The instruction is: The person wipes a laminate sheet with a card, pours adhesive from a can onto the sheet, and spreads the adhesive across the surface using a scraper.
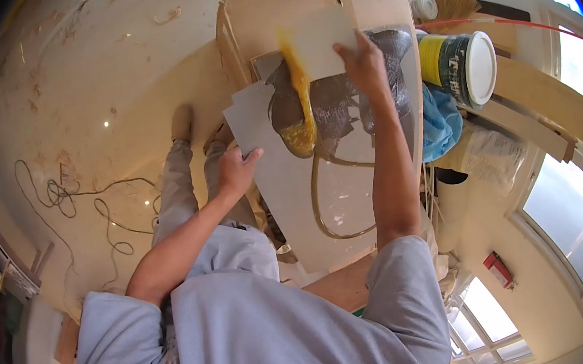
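Note:
My right hand [367,65] grips a flat pale plate [322,43] by its right edge, tilted over a board. Yellow paste [300,84] runs from the plate's left side down onto dark grey paste [329,98] spread on the grey board [308,201]. Fingers closed, my left hand [238,171] holds the left edge of a grey sheet [247,119] lying at the board's left side. A thin looping trail of brownish paste [317,208] curves across the board below the dark patch.
A large tin [452,66] with a white lid stands right of the cardboard-covered worktop [279,7], above a blue plastic bag [441,125]. Cables [62,190] lie coiled on the floor at left. Wooden planks [530,129] and a red extinguisher [498,270] are at right.

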Tool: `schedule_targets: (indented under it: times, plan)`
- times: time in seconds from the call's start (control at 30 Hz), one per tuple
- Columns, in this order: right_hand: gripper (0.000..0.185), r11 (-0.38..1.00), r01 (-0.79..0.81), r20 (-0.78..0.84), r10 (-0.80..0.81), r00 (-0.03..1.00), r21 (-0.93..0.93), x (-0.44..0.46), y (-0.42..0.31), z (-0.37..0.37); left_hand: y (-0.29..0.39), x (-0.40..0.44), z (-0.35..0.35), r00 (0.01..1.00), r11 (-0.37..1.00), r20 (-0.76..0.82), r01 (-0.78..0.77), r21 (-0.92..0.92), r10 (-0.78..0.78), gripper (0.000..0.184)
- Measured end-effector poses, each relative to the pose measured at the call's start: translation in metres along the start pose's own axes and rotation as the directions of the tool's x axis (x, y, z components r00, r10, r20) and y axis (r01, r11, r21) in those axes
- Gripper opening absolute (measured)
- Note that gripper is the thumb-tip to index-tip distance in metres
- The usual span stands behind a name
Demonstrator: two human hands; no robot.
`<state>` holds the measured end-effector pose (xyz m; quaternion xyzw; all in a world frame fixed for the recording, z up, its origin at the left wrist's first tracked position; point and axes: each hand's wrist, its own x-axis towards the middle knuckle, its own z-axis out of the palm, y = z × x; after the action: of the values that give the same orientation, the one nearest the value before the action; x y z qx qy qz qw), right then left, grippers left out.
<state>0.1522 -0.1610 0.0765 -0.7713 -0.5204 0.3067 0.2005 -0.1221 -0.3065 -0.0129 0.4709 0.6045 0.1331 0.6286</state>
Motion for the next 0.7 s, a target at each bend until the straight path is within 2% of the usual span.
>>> schedule_targets:
  times: [0.03, 0.1, 0.13, 0.17, 0.23, 0.33, 0.43, 0.47, 0.57, 0.67, 0.7]
  plan:
    - [0.037, 0.998, 0.039, -0.006, -0.039, 0.999, -0.047, 0.001, 0.005, 0.003, 0.002, 0.0, 0.002, 1.0, 0.999, -0.023, -0.015, -0.029, 0.015, 0.034]
    - [0.037, 0.984, 0.115, -0.004, -0.117, 0.993, -0.137, -0.003, 0.025, 0.012, 0.005, -0.002, 0.0, 0.999, 0.998, -0.035, -0.019, 0.067, 0.021, 0.033]
    - [0.036, 0.998, 0.04, 0.002, -0.04, 0.999, -0.037, -0.003, 0.027, 0.001, 0.006, -0.002, -0.003, 0.999, 0.993, -0.044, -0.021, 0.117, 0.027, 0.033]
    - [0.035, 0.993, 0.037, 0.007, -0.038, 0.999, 0.109, -0.004, 0.029, -0.011, 0.007, -0.001, -0.005, 0.999, 0.993, -0.041, -0.004, 0.122, 0.009, 0.032]
    - [0.034, 0.986, 0.131, -0.003, -0.131, 0.991, 0.103, 0.003, 0.032, -0.016, 0.011, -0.002, -0.005, 0.999, 0.991, -0.026, 0.036, 0.133, -0.033, 0.032]
    - [0.037, 0.989, 0.143, 0.129, -0.135, 0.982, -0.05, 0.014, 0.004, -0.005, 0.022, -0.005, -0.007, 0.999, 0.997, -0.034, -0.009, 0.081, 0.012, 0.03]
    - [0.042, 0.952, 0.235, 0.281, -0.176, 0.943, -0.193, 0.005, -0.002, 0.008, 0.008, 0.001, -0.003, 0.999, 1.0, -0.033, -0.009, -0.01, 0.008, 0.039]
    - [0.045, 0.962, 0.236, 0.39, -0.166, 0.906, -0.138, -0.002, -0.006, 0.0, 0.004, 0.003, -0.001, 0.999, 0.999, -0.032, -0.029, -0.027, 0.028, 0.039]
    - [0.041, 0.981, 0.122, 0.444, -0.042, 0.895, -0.153, -0.038, 0.014, -0.036, -0.005, 0.008, -0.004, 0.998, 0.995, -0.029, -0.065, -0.075, 0.063, 0.038]
    - [0.037, 0.994, -0.059, 0.186, 0.04, 0.982, 0.094, -0.034, 0.071, -0.074, -0.003, 0.011, -0.007, 0.999, 0.996, 0.007, -0.047, -0.073, 0.048, 0.039]
    - [0.037, 0.994, -0.049, 0.164, 0.033, 0.986, 0.097, -0.029, 0.077, -0.073, -0.012, 0.015, -0.006, 0.999, 0.999, 0.029, -0.034, -0.035, 0.035, 0.039]
